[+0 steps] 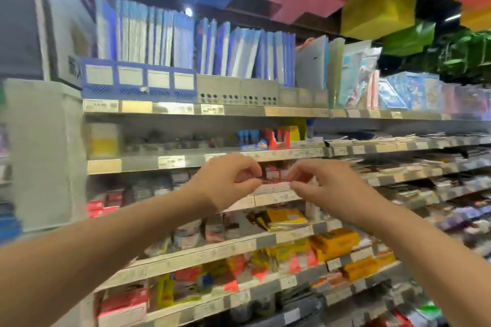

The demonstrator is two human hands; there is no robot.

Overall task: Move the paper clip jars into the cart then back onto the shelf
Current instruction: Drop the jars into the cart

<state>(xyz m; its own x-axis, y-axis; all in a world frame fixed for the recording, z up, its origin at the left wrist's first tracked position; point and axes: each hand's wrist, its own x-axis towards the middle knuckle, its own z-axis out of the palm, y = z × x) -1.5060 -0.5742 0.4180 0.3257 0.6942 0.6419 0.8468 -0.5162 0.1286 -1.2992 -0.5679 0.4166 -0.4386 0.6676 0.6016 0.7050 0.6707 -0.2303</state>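
My left hand (225, 183) and my right hand (326, 188) reach side by side to the front rail of the third shelf (276, 195). The fingers of both are curled, with thumb and fingertips nearly meeting. A small reddish item (243, 176) shows inside the left hand's curl. Motion blur hides whether it is a paper clip jar and whether the hand grips it. Small red and white packs (272, 174) stand on the shelf between the two hands. No jar is plainly recognisable, and the cart is out of view.
Blue folders in file boxes (148, 42) fill the top shelf. Lower shelves hold yellow boxes (334, 243), red packs (122, 300) and other small stationery. A white pillar (42, 151) stands at the left. Coloured paper bags (377, 0) hang overhead.
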